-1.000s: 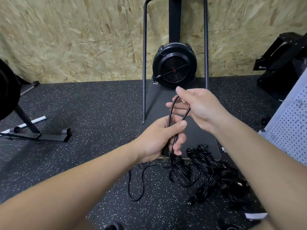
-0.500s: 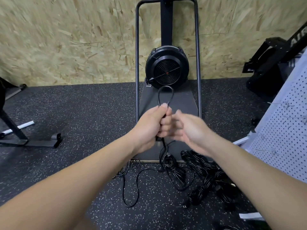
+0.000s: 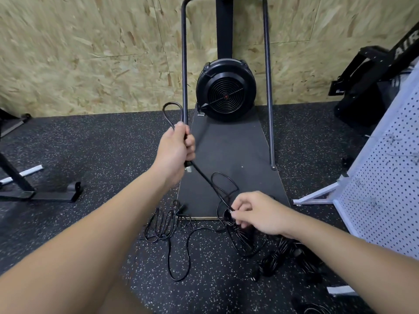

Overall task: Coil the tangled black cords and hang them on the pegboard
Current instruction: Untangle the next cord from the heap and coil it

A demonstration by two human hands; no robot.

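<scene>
Beside "AIR"-marked gear (image 3: 405,49), left hand (image 3: 175,150) fisted on cord (image 3: 204,177), right hand (image 3: 258,214) pinching it.

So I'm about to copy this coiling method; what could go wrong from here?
The cord runs taut from the left hand to the right hand, which pinches it right at the tangled pile. Pulling could tighten a knot. The loose strand trailing on the floor may drag its neighbours along. The loop above the fist might slip out.

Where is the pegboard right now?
In the head view the pegboard stands at the far right edge, right of the fan machine's platform, with the cord pile on the floor at its foot.
</scene>
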